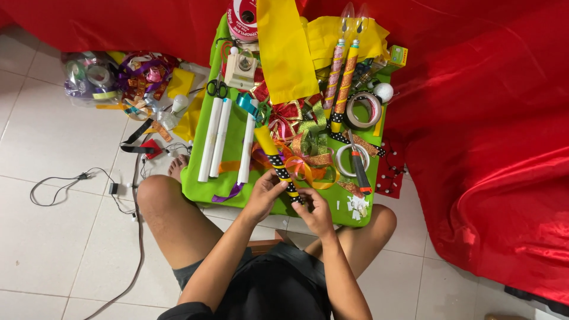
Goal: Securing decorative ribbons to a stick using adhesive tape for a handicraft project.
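Across the tiled floor (47, 237) we are sitting cross-legged, with a great sheet of red cloth (492, 148) spreading behind and to our right, and a low green bench (198, 189) lying before our knees. On the bench we are seeing yellow paper (284, 47), three white tubes (216, 139), two decorated tubes tipped with clear bulbs (342, 65), a tangle of ribbons (299, 148), a roll of tape (363, 109), an orange-handled cutter (359, 169) and black scissors (217, 89). We are holding a yellow tube banded with black dotted ribbon (277, 163) at its near end, over the bench's front edge, its far end slanting away to the left across the ribbons. Our left hand (264, 195) is curling round it from the left; our right hand (313, 207) is pinching the near end, fingers closed on the ribbon. We are judging the tube light, stiff but crushable, likely paper, so a gentle grip near the wrapped end is suiting it. Both forearms are reaching forward, elbows bent, wrists close together.
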